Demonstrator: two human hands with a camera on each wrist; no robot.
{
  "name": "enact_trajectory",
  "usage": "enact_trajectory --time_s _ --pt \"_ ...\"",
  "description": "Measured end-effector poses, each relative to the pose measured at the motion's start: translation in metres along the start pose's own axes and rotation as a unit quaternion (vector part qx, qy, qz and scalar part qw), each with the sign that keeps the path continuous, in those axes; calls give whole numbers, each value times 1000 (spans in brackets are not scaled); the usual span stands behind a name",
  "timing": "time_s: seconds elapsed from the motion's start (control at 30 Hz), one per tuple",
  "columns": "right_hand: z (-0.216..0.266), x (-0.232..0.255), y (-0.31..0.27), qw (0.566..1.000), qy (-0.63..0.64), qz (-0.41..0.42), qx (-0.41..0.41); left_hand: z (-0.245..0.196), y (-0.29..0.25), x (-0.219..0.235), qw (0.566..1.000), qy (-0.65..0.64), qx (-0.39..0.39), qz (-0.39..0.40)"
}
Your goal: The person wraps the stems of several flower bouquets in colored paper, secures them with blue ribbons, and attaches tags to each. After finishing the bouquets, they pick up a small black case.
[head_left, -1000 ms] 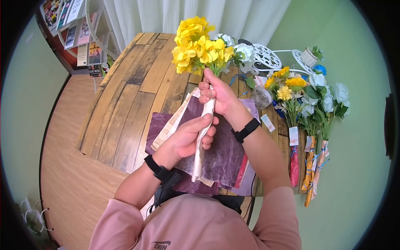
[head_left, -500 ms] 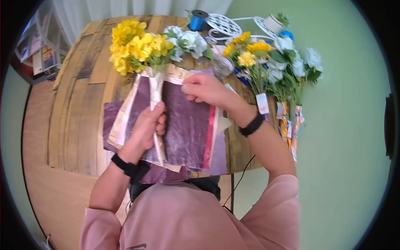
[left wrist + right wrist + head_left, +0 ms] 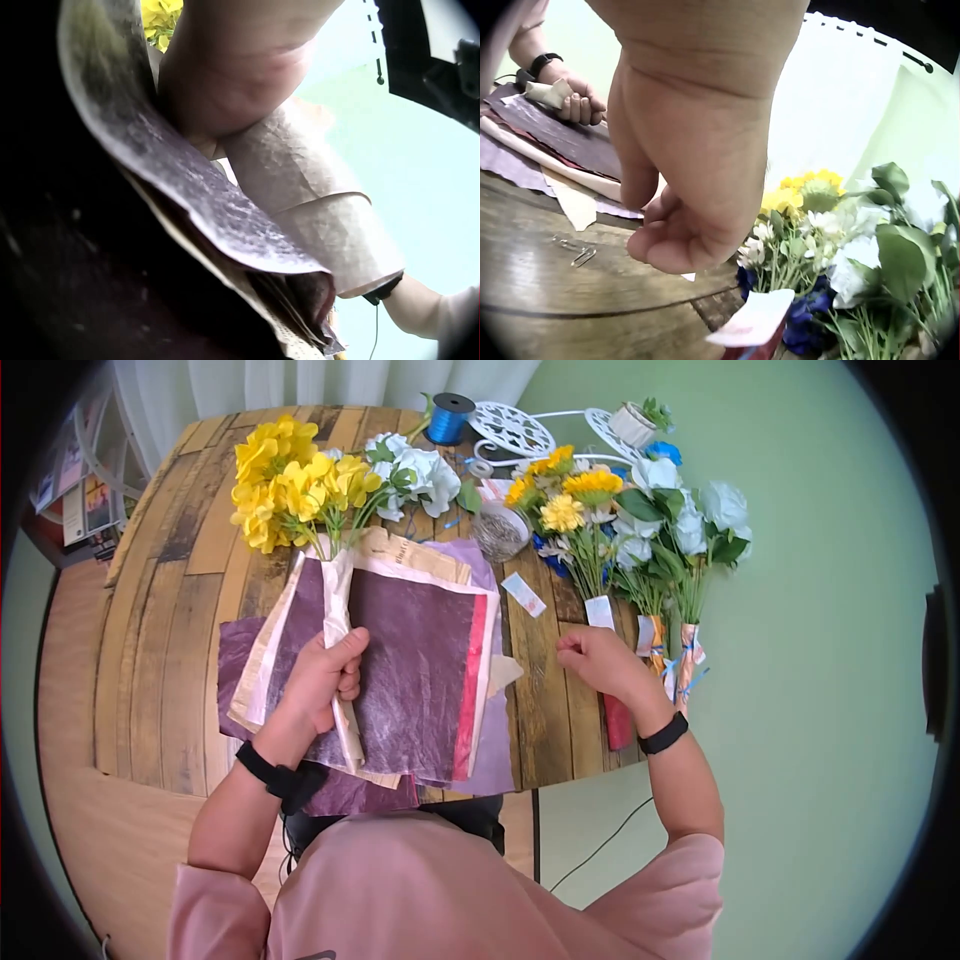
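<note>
My left hand (image 3: 325, 678) grips a bouquet of yellow flowers (image 3: 290, 485) by its stems, which are rolled in pale wrapping paper (image 3: 338, 585). The roll's lower end (image 3: 337, 247) sticks out below that hand in the left wrist view. Under the bouquet lies a stack of purple wrapping sheets (image 3: 415, 660) with cream and red edges. My right hand (image 3: 605, 660) hovers over the table's right side, near a sunflower bouquet (image 3: 590, 490). Its fingers (image 3: 667, 247) are loosely curled with nothing visible in them. Beneath, small metal clips (image 3: 577, 251) lie on the wood.
White-blue flowers (image 3: 415, 475) lie behind the stack. A blue ribbon spool (image 3: 448, 420), a clear round container (image 3: 500, 532) and a white metal stand (image 3: 512, 430) are at the back. White rose bouquets (image 3: 690, 530) line the right edge. A small printed card (image 3: 523, 595) lies mid-table.
My right hand let go of the wrapped stems, passed over the sheets' top edge and moved right over the bare wood. My left hand lowered the yellow bouquet toward the stack, still gripping it.
</note>
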State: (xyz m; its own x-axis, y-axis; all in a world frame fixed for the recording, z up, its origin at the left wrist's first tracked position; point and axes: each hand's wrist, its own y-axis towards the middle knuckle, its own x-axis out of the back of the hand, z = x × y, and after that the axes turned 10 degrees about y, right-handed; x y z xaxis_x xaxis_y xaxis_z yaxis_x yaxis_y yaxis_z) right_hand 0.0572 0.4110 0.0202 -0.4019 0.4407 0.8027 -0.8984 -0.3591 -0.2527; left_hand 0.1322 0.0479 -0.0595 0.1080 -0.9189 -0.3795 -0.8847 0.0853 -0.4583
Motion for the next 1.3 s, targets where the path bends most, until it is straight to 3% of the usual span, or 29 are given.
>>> enact_trajectory --time_s 0.07,0.3,0.37,0.53,0.6,0.77,0.87,0.93,0.97,1.03,1.07,1.13,1.3 --pt "12 -5 21 1000 1 -10 26 -1 -1 1 999 -34 -3 10" --pt "57 -17 115 966 -76 -93 230 2 -1 7 997 -74 -3 20" --pt "75 -19 143 932 -186 -145 274 1 -1 8 997 -76 5 18" --pt "96 -24 198 905 -304 -182 233 1 -1 10 996 -84 17 29" --pt "98 -28 216 889 -393 -152 179 1 0 11 995 -90 17 32" --pt "85 -44 240 849 -461 -157 204 0 -1 13 993 -104 27 38" --pt "89 -35 242 861 -432 -143 226 0 0 13 993 -107 17 46" --pt "104 -13 227 909 -335 -127 214 -1 -1 14 992 -113 19 44" --pt "107 -2 221 908 -337 -126 214 0 -1 14 992 -114 22 43" --pt "111 21 210 966 -59 -150 204 1 1 15 992 -119 25 44" --pt "114 32 202 966 -60 -152 202 2 2 15 991 -123 29 44" --pt "121 50 188 968 125 -148 160 0 0 14 991 -122 29 45" --pt "136 53 168 960 147 -137 193 0 1 14 991 -122 30 47"
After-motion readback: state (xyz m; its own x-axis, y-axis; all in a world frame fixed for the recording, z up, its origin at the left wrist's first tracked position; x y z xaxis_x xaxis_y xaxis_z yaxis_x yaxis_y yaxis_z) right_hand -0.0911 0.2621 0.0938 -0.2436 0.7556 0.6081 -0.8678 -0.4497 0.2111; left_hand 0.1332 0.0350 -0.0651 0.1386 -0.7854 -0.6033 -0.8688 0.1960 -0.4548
